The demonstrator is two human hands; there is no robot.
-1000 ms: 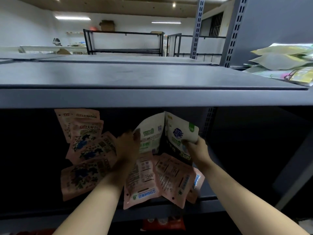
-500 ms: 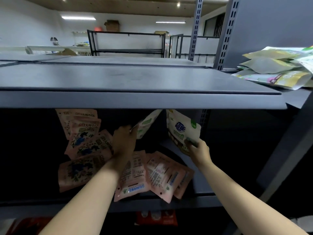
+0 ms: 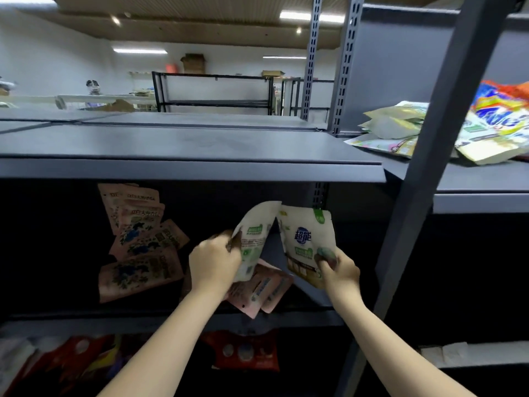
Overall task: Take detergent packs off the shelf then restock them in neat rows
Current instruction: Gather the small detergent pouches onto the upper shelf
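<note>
Both hands reach into the dark middle shelf (image 3: 274,318). My left hand (image 3: 214,260) grips a white detergent pack (image 3: 253,236) whose back faces me. My right hand (image 3: 337,269) grips a second white pack (image 3: 306,239) with a blue logo and green label, thumb on its lower right corner. The two packs are raised and lean together at their tops. Beneath them lie pink packs (image 3: 260,292) flat on the shelf. Several more pink packs (image 3: 140,242) with blue print lie overlapped at the left.
The grey top shelf board (image 3: 183,150) overhangs the hands. A slanted upright post (image 3: 423,173) stands to the right. Piled packs (image 3: 400,130) and a colourful bag (image 3: 498,124) lie on the right-hand shelf. Red packs (image 3: 243,351) fill the shelf below.
Both hands have lifted their white packs and drawn them toward me; the left pack now shows its full back, and the view has swung left and down.
</note>
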